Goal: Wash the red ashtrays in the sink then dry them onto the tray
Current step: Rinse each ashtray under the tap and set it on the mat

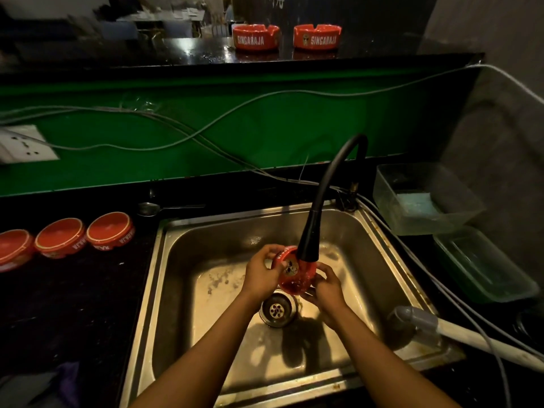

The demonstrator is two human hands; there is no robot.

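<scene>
A red ashtray is tilted under the black faucet head over the steel sink, with water splashing on it. My left hand grips its left rim; my right hand holds its lower right edge. Three red ashtrays lie upside down on the black counter at the left: the nearest, the middle and the outermost. Two more red ashtrays stand upright on the high ledge behind, one on the left and one on the right.
The drain lies below my hands. A spoon rests behind the sink. Clear plastic containers sit at the right. Cables run along the green wall, a socket is at the left, and a white-handled tool lies on the sink's right rim.
</scene>
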